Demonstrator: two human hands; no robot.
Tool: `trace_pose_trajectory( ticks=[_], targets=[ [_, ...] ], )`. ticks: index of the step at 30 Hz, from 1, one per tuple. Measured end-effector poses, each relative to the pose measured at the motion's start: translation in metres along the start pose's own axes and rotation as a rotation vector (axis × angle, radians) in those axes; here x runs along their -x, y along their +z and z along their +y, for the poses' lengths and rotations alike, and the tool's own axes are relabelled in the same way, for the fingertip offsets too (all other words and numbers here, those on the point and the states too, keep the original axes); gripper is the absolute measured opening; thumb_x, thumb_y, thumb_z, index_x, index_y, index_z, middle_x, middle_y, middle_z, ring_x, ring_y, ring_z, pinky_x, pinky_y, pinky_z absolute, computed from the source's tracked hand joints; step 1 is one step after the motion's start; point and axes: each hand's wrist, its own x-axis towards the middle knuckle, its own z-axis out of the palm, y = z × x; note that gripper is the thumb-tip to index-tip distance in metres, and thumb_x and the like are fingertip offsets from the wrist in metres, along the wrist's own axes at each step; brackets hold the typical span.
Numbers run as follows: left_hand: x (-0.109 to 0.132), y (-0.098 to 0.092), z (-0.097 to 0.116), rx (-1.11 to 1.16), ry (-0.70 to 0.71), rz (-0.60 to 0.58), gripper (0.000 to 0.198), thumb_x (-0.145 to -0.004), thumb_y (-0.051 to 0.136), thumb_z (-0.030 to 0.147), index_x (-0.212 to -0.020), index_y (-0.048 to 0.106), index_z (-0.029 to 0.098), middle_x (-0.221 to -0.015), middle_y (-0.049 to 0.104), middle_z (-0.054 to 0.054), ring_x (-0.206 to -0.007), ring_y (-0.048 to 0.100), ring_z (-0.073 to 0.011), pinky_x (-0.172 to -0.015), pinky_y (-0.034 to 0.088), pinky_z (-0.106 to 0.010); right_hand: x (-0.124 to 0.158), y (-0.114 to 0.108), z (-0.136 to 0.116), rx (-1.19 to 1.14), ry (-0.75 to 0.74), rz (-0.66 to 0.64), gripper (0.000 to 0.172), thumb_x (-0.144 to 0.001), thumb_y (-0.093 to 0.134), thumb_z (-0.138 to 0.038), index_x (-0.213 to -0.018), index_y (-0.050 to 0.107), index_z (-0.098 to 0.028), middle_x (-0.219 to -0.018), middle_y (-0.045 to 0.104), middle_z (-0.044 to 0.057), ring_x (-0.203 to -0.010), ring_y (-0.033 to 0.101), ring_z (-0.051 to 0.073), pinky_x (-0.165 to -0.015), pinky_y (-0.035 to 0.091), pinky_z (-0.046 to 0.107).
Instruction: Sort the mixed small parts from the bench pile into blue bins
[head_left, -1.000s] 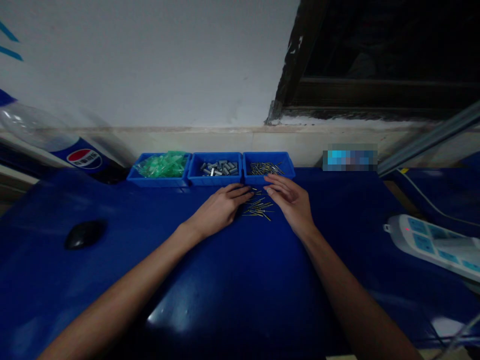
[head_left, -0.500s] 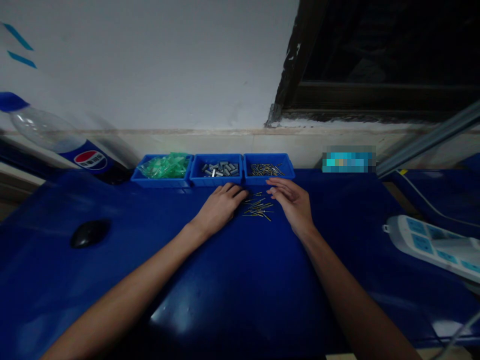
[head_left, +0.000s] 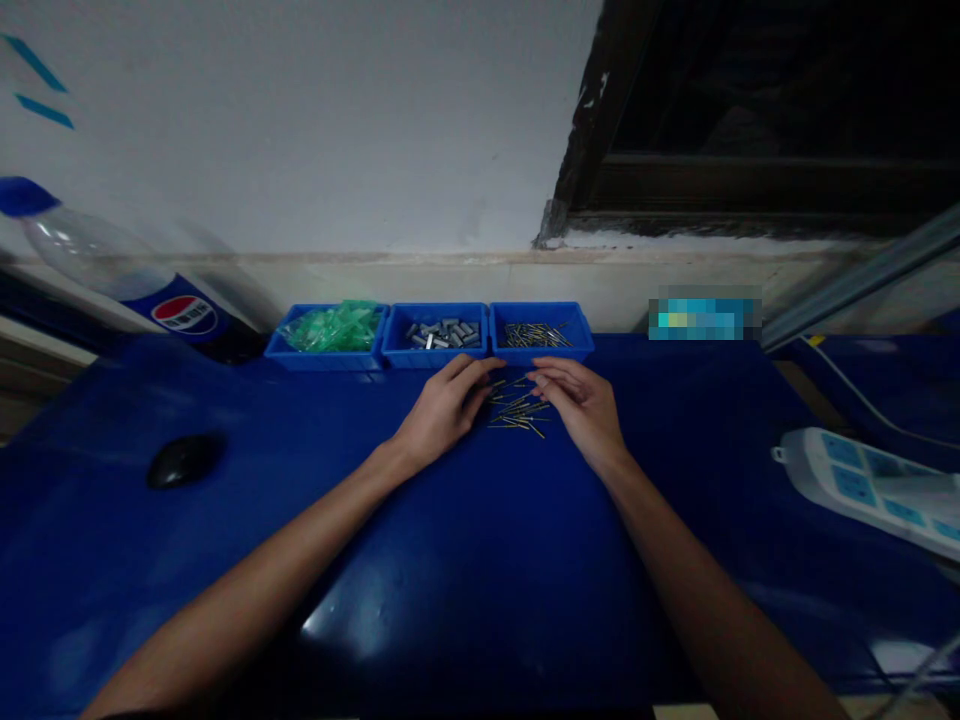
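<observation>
Left hand (head_left: 444, 408) and right hand (head_left: 583, 405) flank the loose pins (head_left: 519, 412) on the blue surface (head_left: 480, 580).
Left thumb and forefinger stand apart; whether the right fingertips pinch a pin, I cannot tell. Thin and criss-crossed, the pins could roll or scatter if a finger brushed them, or drag neighbours along if one were pulled. Just behind, the left box (head_left: 326, 361) holds green plastic (head_left: 334, 330), the middle box (head_left: 435, 358) metal pieces (head_left: 450, 332), the right box (head_left: 541, 353) more pins (head_left: 534, 335).
</observation>
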Motion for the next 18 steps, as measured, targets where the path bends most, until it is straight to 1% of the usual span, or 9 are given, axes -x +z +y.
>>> trace_pose_trajectory(
  ticks=[3,7,9,13,15,18],
  targets=[
    [-0.003,-0.004,0.006,0.099,0.001,0.09,0.036,-0.095,0.064,0.015,-0.131,0.062,0.02,-0.102,0.068,-0.005,-0.092,0.067,-0.0165,-0.089,0.057,-0.034,0.002,0.002,-0.001,0.051,0.004,-0.074,0.026,-0.086,0.076,-0.037,-0.108,0.077,-0.024,-0.094,0.08,0.005,-0.082,0.076,0.02,-0.08,0.061,0.037],
    [-0.004,-0.006,0.009,0.164,-0.023,0.103,0.035,-0.092,0.071,0.02,-0.127,0.064,0.019,-0.099,0.071,-0.005,-0.085,0.068,-0.0147,-0.085,0.057,-0.031,0.005,0.007,-0.001,-0.035,0.035,-0.166,0.026,-0.08,0.082,-0.042,-0.098,0.08,-0.023,-0.092,0.081,0.006,-0.083,0.077,0.022,-0.079,0.062,0.037],
    [-0.004,-0.005,0.009,0.174,-0.021,0.105,0.034,-0.092,0.072,0.021,-0.125,0.066,0.019,-0.099,0.071,-0.005,-0.084,0.068,-0.0141,-0.084,0.057,-0.03,0.006,0.009,0.0,-0.081,0.068,-0.174,0.026,-0.077,0.084,-0.044,-0.093,0.081,-0.024,-0.089,0.081,0.005,-0.081,0.077,0.022,-0.078,0.064,0.038],
    [-0.004,-0.004,0.012,0.173,-0.006,0.122,0.029,-0.091,0.073,0.021,-0.119,0.068,0.018,-0.096,0.072,-0.004,-0.082,0.068,-0.0139,-0.082,0.057,-0.03,0.006,0.009,0.001,-0.14,0.113,-0.179,0.029,-0.074,0.086,-0.042,-0.096,0.081,-0.024,-0.087,0.081,0.005,-0.076,0.077,0.022,-0.077,0.065,0.039],
    [-0.004,-0.005,0.013,0.165,-0.001,0.121,0.029,-0.09,0.074,0.021,-0.118,0.068,0.017,-0.095,0.072,-0.005,-0.083,0.069,-0.0146,-0.082,0.057,-0.03,0.006,0.008,0.0,-0.15,0.116,-0.182,0.026,-0.075,0.086,-0.04,-0.093,0.081,-0.023,-0.086,0.081,0.005,-0.075,0.078,0.022,-0.077,0.065,0.039],
    [-0.004,-0.006,0.011,0.122,-0.035,0.067,0.028,-0.091,0.074,0.025,-0.116,0.068,0.016,-0.099,0.074,-0.006,-0.088,0.071,-0.017,-0.084,0.058,-0.031,0.005,0.006,-0.002,-0.106,0.09,-0.141,0.021,-0.077,0.085,-0.037,-0.091,0.081,-0.022,-0.083,0.08,0.005,-0.075,0.078,0.023,-0.079,0.065,0.041]
  ],
)
